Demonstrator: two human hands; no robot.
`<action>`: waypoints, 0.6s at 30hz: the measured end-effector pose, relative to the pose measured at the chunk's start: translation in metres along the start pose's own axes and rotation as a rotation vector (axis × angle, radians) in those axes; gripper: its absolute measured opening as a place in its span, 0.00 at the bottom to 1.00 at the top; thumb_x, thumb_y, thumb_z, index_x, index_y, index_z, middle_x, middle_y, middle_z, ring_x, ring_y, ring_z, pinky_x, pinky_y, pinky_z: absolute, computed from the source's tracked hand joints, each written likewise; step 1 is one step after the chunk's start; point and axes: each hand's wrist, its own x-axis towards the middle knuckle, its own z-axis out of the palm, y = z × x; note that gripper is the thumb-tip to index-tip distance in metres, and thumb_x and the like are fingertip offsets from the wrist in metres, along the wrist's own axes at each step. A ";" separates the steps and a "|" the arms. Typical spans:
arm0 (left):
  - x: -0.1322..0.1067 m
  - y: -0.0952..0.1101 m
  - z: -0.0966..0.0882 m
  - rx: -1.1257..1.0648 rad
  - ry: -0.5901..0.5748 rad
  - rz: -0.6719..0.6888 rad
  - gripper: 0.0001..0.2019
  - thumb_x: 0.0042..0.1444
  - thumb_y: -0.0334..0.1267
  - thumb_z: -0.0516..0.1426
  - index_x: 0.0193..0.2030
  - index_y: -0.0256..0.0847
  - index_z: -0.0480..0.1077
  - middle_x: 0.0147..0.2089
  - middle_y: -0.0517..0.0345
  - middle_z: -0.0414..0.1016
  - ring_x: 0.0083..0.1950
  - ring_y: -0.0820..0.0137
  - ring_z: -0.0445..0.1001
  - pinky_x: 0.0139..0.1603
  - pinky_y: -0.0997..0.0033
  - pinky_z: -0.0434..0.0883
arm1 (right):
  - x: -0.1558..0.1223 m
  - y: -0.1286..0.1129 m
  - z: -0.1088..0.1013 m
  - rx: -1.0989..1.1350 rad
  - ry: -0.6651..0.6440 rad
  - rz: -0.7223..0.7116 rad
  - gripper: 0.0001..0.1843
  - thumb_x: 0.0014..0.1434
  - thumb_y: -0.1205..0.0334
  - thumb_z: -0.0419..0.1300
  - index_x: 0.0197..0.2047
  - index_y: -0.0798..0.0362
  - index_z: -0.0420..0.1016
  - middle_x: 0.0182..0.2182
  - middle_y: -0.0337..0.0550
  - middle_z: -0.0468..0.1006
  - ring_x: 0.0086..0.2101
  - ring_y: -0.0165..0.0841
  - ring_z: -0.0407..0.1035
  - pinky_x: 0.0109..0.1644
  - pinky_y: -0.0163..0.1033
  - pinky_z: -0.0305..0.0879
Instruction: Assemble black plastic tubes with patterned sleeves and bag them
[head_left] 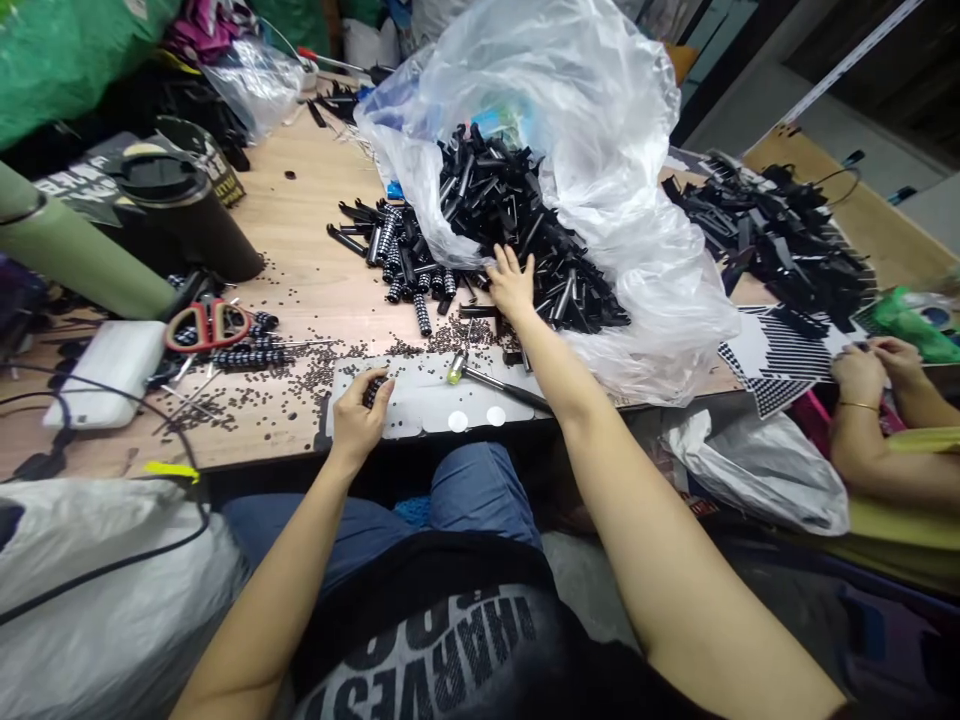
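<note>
My left hand (358, 415) is closed around a small dark checkered cylinder (373, 391) above the left end of a pale board (420, 410). Stretched forward, my right hand (513, 285) has its fingers spread at the near edge of a heap of black plastic parts (517, 195). The fingertips seem to touch the parts; nothing shows gripped in them. That heap spills from a large clear plastic bag (637, 230). A hammer (499, 386) with a yellowish face lies on the board between my hands. Black-and-white checkered cylinders (422, 313) lie left of my right hand.
Tiny dark discs (315, 370) are scattered over the wooden table. At left are red-handled scissors (208, 323), a white box (109, 372), a dark tumbler (191, 215) and a green bottle (82, 240). Another person's hands (874, 370) work at right, near more black parts (772, 230).
</note>
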 end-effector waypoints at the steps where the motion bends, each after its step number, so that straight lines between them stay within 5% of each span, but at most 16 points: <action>1: 0.000 -0.001 -0.003 0.006 0.007 -0.009 0.16 0.61 0.49 0.55 0.47 0.39 0.71 0.38 0.55 0.75 0.38 0.69 0.74 0.42 0.71 0.70 | 0.005 0.016 0.002 -0.014 0.004 0.024 0.24 0.63 0.69 0.48 0.62 0.52 0.63 0.70 0.49 0.45 0.68 0.46 0.38 0.66 0.69 0.23; 4: 0.002 -0.005 -0.006 0.003 0.041 -0.033 0.17 0.62 0.49 0.52 0.48 0.39 0.70 0.37 0.56 0.74 0.36 0.71 0.74 0.38 0.73 0.70 | 0.014 0.051 0.005 -0.031 0.026 0.076 0.22 0.64 0.67 0.47 0.61 0.54 0.65 0.70 0.50 0.46 0.68 0.46 0.36 0.67 0.66 0.22; 8: 0.002 -0.010 -0.002 -0.026 0.099 -0.036 0.17 0.64 0.49 0.51 0.50 0.39 0.68 0.35 0.57 0.73 0.30 0.74 0.71 0.34 0.74 0.68 | 0.011 0.059 0.003 0.000 0.014 0.114 0.19 0.63 0.65 0.51 0.56 0.55 0.70 0.69 0.52 0.48 0.68 0.50 0.37 0.67 0.68 0.27; 11: 0.004 -0.011 0.000 -0.059 0.161 -0.033 0.17 0.64 0.49 0.50 0.51 0.38 0.66 0.34 0.58 0.72 0.25 0.77 0.68 0.30 0.75 0.66 | -0.004 0.047 -0.006 0.062 -0.002 0.074 0.18 0.60 0.69 0.53 0.52 0.54 0.73 0.68 0.49 0.52 0.67 0.47 0.44 0.68 0.63 0.38; 14: 0.007 -0.012 0.000 -0.085 0.201 -0.004 0.18 0.65 0.49 0.50 0.52 0.37 0.65 0.35 0.57 0.72 0.25 0.77 0.68 0.30 0.76 0.67 | -0.020 0.029 -0.019 0.114 0.125 0.068 0.17 0.60 0.71 0.51 0.50 0.55 0.73 0.66 0.50 0.57 0.64 0.44 0.50 0.66 0.57 0.49; 18: 0.008 -0.015 -0.002 -0.036 0.240 0.030 0.18 0.64 0.49 0.51 0.51 0.37 0.66 0.36 0.57 0.72 0.26 0.76 0.69 0.33 0.74 0.68 | -0.014 -0.024 -0.033 0.229 0.180 -0.044 0.16 0.64 0.68 0.47 0.50 0.57 0.73 0.53 0.54 0.71 0.53 0.41 0.63 0.60 0.50 0.58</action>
